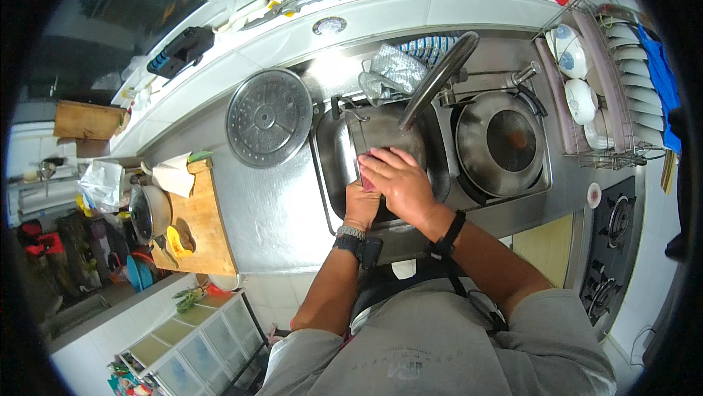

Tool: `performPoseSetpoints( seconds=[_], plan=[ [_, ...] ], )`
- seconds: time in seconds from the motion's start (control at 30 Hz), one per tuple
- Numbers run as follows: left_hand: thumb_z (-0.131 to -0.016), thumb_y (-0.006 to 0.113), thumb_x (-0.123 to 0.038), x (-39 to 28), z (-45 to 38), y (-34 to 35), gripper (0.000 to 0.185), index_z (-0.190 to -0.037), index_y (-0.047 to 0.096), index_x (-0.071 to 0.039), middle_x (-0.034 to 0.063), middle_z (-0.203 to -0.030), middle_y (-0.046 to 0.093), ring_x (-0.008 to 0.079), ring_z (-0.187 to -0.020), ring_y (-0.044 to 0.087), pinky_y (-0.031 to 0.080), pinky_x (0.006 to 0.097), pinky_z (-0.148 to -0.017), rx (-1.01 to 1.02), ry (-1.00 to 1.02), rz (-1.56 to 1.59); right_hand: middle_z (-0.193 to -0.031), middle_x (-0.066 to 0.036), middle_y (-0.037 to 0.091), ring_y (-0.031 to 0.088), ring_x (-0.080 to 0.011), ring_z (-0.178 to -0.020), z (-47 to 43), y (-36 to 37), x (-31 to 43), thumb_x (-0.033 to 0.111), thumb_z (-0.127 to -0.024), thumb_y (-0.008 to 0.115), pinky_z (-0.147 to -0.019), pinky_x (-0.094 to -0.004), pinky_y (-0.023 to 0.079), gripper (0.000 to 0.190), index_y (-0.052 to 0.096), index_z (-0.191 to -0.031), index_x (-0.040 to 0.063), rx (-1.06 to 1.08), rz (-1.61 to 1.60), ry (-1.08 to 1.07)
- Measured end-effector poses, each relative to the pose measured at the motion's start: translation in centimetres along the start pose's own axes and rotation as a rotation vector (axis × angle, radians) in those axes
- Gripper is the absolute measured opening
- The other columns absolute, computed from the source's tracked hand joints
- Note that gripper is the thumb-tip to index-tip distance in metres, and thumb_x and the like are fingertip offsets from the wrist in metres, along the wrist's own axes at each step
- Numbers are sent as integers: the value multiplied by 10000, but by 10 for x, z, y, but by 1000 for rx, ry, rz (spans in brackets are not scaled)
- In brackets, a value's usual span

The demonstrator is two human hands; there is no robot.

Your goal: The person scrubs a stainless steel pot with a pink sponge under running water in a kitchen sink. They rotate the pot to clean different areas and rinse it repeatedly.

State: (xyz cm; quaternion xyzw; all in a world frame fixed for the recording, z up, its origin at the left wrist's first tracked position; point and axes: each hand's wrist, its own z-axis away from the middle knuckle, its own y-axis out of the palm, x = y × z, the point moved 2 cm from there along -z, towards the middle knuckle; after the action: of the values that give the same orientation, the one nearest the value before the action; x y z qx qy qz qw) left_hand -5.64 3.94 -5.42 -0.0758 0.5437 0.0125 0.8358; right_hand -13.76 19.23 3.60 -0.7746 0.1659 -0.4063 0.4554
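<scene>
A stainless-steel pot (387,127) lies tilted in the left sink basin (328,176). My left hand (362,206) is closed at the near edge of the pot, where its handle or rim is hidden by the fingers. My right hand (403,184) is wet and holds a pink scrubbing pad (366,180) against the pot's rim, right beside the left hand. A loop handle (351,107) shows at the pot's far side. Over the pot hangs the end of the steel faucet (439,80).
A perforated steamer tray (269,117) lies left of the sink. In the right basin sits a wok (501,143) with liquid. A dish rack (604,83) holds bowls and plates. At left, a cutting board (200,220) carries a squash piece (180,241) and a knife (165,250).
</scene>
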Motion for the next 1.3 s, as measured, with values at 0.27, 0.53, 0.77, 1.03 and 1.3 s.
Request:
performPoseSetpoints(
  seconds=[0.27,0.53,0.77,1.03,1.3],
  plan=[
    [-1135,945,-317,-8,0,0,386,-1173,873,60,28,-1024,864,107,-938,683,623,354,-877,-43,16,-101,-1667,-22,798,692,-290,-1592,-16,8,-12,19,-1041,704,-1317,-550,522,525,859,-1521,165,-107,-29,46],
    [-1148,928,-304,-5,1,-1,383,-1145,868,74,41,-997,874,92,-954,690,631,356,-869,-42,10,-137,-1653,-37,802,708,-292,-1567,-21,4,-9,61,-1004,777,-1362,-536,503,432,894,-1412,136,-92,-27,38],
    [-1132,939,-305,5,-4,-7,368,-1154,862,54,68,-1055,900,93,-964,708,647,370,-861,52,85,-81,-1546,-42,846,723,-294,-1542,21,-14,9,64,-958,786,-1342,-545,505,476,893,-1422,85,87,16,24],
    [-1139,941,-302,-20,1,0,402,-1288,879,66,84,-1135,909,137,-1024,747,632,354,-964,-19,-19,-126,-1593,-18,834,727,-257,-1543,-8,-5,-18,110,-1012,747,-1205,-512,552,453,871,-1448,125,-173,50,49],
    [-1127,958,-340,-23,7,3,436,-1231,891,78,75,-1104,908,142,-964,725,632,363,-928,-40,-55,-102,-1510,-19,857,741,-292,-1506,-14,-4,-31,159,-988,797,-1255,-542,545,328,928,-1288,142,-205,163,-4]
  ],
)
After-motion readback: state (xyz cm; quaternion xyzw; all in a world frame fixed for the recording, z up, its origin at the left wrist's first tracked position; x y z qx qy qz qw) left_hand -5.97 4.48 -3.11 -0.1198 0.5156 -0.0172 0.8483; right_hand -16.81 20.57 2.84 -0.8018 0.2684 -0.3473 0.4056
